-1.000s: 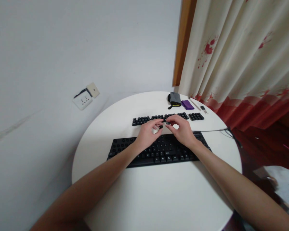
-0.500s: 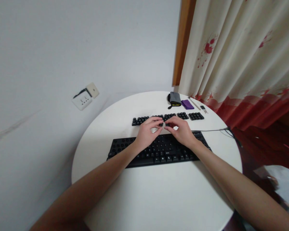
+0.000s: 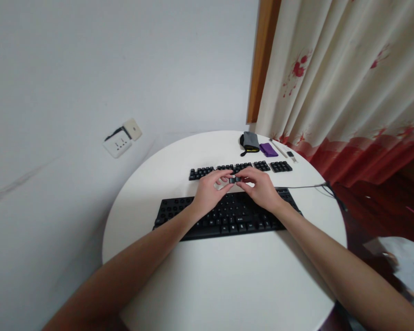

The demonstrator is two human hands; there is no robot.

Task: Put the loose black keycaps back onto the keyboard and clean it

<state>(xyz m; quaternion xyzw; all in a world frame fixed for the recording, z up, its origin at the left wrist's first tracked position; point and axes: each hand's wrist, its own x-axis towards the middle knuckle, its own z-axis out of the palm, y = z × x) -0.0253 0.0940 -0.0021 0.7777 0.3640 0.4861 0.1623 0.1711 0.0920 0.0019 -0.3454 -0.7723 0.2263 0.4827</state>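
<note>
A: Starting with the biggest thing, your round white table (image 3: 227,285) carries everything. What lies on it?

B: Your black keyboard (image 3: 224,215) sits mid-table, its cable (image 3: 303,187) running off to your right. The legends on its keys are too small to read. Behind it lies a row of loose black keycaps (image 3: 207,172), with two smaller blocks of them (image 3: 281,166) further right. At the far edge you have a grey pouch (image 3: 250,141) and, touching it, a purple cloth (image 3: 268,149).

A: And my hands?

B: Your left hand (image 3: 209,193) and right hand (image 3: 262,188) meet above the keyboard's back edge. The fingers (image 3: 224,174) of both hands are pinched together on one small black keycap (image 3: 233,180), held between the fingertips, just in front of the loose row.

A: Has anything changed?

B: A second ago your fingertips were slightly apart, with the small dark piece between them; now they have closed in on it. The rest has stayed put.
</note>
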